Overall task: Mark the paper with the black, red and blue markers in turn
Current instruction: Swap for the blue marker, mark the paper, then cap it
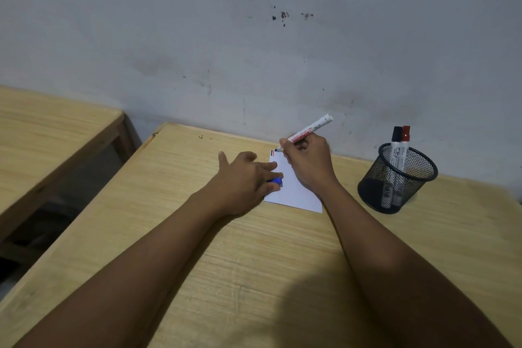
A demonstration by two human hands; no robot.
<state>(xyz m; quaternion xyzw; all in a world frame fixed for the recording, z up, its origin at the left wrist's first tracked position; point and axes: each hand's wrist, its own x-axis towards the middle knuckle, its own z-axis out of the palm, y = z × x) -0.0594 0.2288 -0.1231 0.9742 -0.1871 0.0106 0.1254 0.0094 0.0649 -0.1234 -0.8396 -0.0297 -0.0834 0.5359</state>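
From the head camera, the right hand [309,162] has its fingers [285,147] clenched around a white marker [309,130], pinched low on the barrel near the tip. The marker slants up and away from the fingers toward the wall, and its tip touches the far left corner of the paper [293,192]. Just beside that tip sit short black and red strokes [272,153].

The left hand [243,179] lies palm down on the wooden bench [226,263], its fingers [268,167] spread over the near left edge of the paper and pressing it flat. A blue cap [275,180] pokes out from under those fingers, held against the sheet.

Well to the right of the right hand's fingers stands a black mesh pen cup [395,181] on the bench, holding two upright markers: one with a black cap [397,133], one with a red cap [406,133], touching each other.
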